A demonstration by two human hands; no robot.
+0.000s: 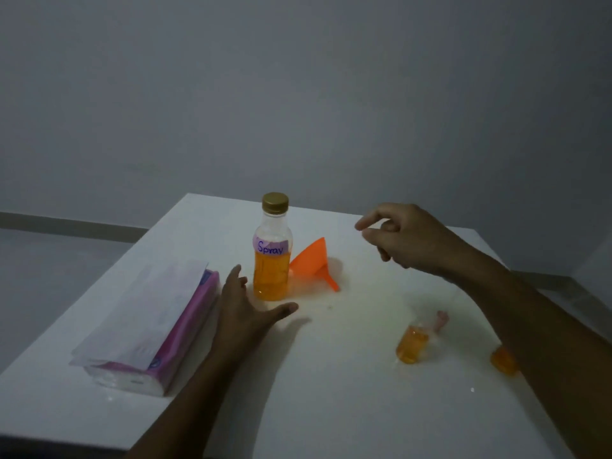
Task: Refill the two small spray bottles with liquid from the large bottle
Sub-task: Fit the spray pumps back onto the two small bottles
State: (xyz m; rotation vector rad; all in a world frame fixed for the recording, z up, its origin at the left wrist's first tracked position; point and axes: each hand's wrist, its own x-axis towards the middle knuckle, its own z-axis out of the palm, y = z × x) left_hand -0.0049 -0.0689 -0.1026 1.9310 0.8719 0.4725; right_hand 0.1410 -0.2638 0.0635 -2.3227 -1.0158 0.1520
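The large clear bottle [272, 256] stands upright mid-table with a gold cap, a purple "Spray" label and orange liquid about half way up. An orange funnel [314, 268] lies on its side just right of it. My left hand [246, 313] lies open beside the bottle's base, fingers spread, apart from it. My right hand [404, 236] hovers above the table right of the funnel, fingers loosely curled, holding nothing. One small spray bottle [414, 342] with orange liquid and a pinkish top stands at the front right. The second small bottle [503, 361] is mostly hidden behind my right forearm.
A pink pack of tissues [159, 329] with a white sheet on top lies at the table's left. The white table [331, 392] ends at a left edge and a far edge near the grey wall.
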